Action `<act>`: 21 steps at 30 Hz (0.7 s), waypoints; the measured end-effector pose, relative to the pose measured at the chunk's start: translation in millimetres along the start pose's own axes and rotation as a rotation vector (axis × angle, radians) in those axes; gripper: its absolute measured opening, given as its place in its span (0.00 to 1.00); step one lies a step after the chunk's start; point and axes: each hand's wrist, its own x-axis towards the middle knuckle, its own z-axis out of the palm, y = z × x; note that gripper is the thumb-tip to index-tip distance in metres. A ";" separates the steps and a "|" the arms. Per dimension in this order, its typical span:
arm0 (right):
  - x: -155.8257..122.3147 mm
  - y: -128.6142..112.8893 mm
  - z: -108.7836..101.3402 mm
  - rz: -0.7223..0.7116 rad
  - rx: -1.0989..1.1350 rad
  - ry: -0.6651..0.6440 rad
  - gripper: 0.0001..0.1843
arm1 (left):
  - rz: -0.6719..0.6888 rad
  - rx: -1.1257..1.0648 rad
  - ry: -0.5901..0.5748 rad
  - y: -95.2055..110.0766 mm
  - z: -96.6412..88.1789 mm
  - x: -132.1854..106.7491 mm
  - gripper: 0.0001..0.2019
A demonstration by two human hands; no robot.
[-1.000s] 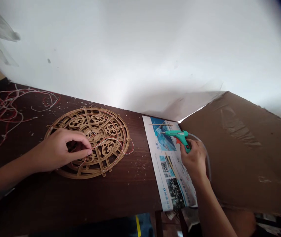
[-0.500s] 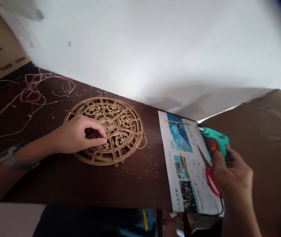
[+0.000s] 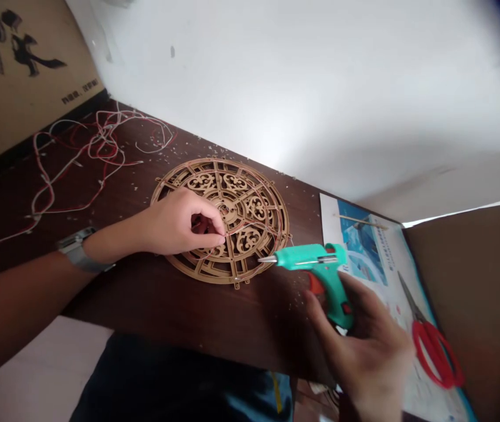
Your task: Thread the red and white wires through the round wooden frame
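My left hand rests on a round laser-cut wooden disc with scrollwork panels, its thumb and fingers pinching a thin red-and-white wire that runs across the disc. My right hand is wrapped around the grip of a teal hot glue gun with a red trigger. The gun hangs above the dark table, its metal nozzle pointing left toward the disc and apart from it. The glue gun's lower grip is partly hidden by my fingers.
Red and white wires lie tangled on the dark wooden table among scattered pale scraps. Red-handled scissors rest on a printed leaflet at the right. Cardboard sheets stand beyond it, with a white wall behind.
My right hand has carried the glue gun left, off the leaflet and over the table, nozzle toward the disc. My left hand keeps pinching the wire. The view has swung, showing the scissors fully.
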 end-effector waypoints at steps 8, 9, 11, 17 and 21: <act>16.4 -13.7 18.5 -0.164 -0.120 -0.097 0.25 | 0.025 -0.032 0.015 -1.3 3.7 -1.0 0.08; 17.4 -12.6 18.5 -0.180 -0.127 -0.102 0.25 | 0.026 -0.031 0.014 -1.4 3.8 -1.0 0.08; 17.8 -9.6 19.2 -0.195 -0.140 -0.106 0.25 | 0.031 -0.031 0.020 -1.9 4.3 -1.1 0.09; 15.1 -6.5 23.4 -0.230 -0.154 -0.121 0.24 | 0.013 -0.011 0.016 -3.9 5.0 -1.7 0.10; 15.2 -7.5 23.6 -0.241 -0.144 -0.120 0.23 | 0.009 -0.004 0.004 -3.8 4.6 -1.3 0.10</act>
